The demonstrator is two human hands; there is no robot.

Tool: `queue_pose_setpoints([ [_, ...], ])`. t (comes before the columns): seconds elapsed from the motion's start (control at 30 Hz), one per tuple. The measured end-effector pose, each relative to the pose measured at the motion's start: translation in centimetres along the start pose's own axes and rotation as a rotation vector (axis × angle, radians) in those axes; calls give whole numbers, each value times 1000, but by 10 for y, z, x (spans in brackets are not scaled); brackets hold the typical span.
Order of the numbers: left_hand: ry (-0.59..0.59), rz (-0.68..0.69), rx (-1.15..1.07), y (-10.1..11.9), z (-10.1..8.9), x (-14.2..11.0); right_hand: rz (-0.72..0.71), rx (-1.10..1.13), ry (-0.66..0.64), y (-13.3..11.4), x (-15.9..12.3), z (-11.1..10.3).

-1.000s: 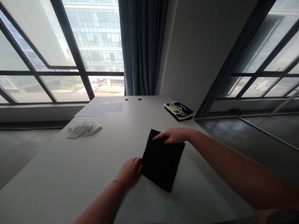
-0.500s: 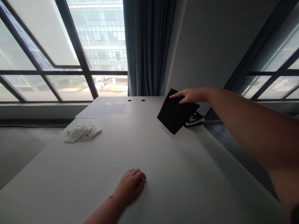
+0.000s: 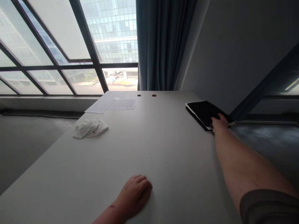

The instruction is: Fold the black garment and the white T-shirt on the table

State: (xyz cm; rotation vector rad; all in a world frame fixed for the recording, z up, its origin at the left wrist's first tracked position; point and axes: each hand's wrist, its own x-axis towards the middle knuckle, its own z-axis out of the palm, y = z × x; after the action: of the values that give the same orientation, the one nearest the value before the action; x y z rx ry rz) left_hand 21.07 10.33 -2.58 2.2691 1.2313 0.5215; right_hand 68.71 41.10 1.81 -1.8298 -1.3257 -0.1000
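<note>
Resting on the bench (image 3: 130, 149), your left hand (image 3: 136, 194) curls its fingers under; clenched or loose, I can't tell. Beyond, your right hand (image 3: 220, 123) touches the black cloth (image 3: 205, 110), lying atop the book (image 3: 196, 117) past its fingers; their grip is unclear.

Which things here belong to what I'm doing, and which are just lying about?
In use:
folded black cloth, right hand on it
layered pile beneath it

Apparently just lying about:
crumpled white cloth
papers toward the window
</note>
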Motion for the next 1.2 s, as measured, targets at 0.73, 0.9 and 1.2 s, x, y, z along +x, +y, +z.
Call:
queue_pose_setpoints([
  [0.73, -19, 36, 139, 0, 2, 14, 38, -517, -345, 15, -124, 26],
  [0.9, -41, 55, 165, -6, -3, 41, -78, -599, -499, -1, -193, 7],
  [1.2, 43, 73, 199, -23, -4, 44, -14, -658, -581, -74, -264, -14],
])
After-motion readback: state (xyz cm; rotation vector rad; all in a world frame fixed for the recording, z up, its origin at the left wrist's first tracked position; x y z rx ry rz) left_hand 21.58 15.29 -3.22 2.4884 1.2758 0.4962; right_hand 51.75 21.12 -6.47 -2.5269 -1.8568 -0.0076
